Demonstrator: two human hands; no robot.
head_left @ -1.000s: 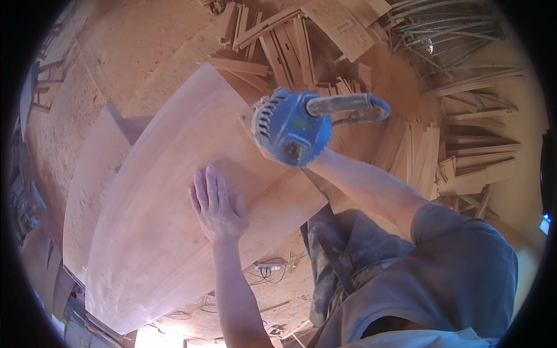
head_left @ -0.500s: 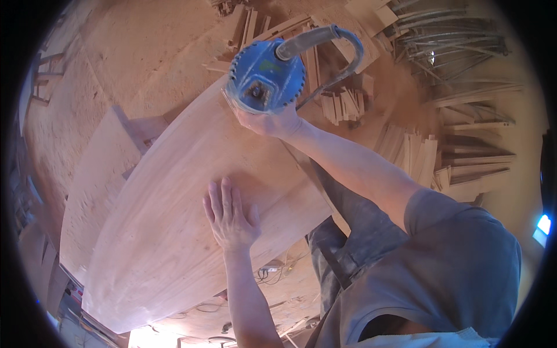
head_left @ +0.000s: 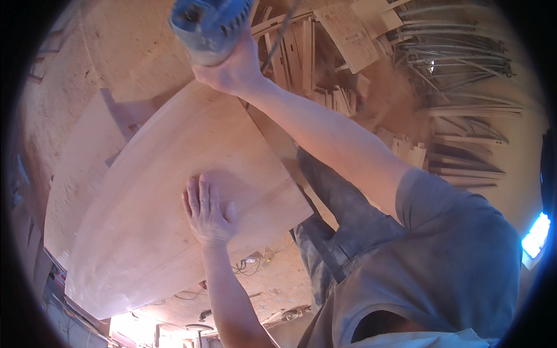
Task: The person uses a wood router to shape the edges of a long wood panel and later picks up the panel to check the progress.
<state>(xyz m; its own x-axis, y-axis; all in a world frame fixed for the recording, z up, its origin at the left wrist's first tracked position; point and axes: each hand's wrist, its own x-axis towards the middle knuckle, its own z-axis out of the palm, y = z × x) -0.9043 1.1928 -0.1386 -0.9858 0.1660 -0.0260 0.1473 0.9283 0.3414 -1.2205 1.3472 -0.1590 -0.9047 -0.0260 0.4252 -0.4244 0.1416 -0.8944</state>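
My left hand [head_left: 209,211] lies flat, fingers stretched, on a large curved wooden panel [head_left: 156,209] with a pale, dusty surface. At the panel's far end my right hand [head_left: 235,72] grips a blue power sander [head_left: 212,29], its fingers wrapped round the lower part. The sander's top runs out of the picture, and its grey cord [head_left: 281,37] hangs down beside my wrist. I cannot tell whether its underside touches the wood.
A second curved wooden piece [head_left: 69,180] stands left of the panel. Wood offcuts [head_left: 342,98] and boards lie at the far right, with stacked curved strips [head_left: 458,55] beyond. Cables [head_left: 249,265] lie on the floor close to me. Sawdust covers the floor [head_left: 127,52].
My right hand has carried the sander farther away and to the left, partly out of the picture. My left hand remains flat on the panel. The whole view has shifted slightly.
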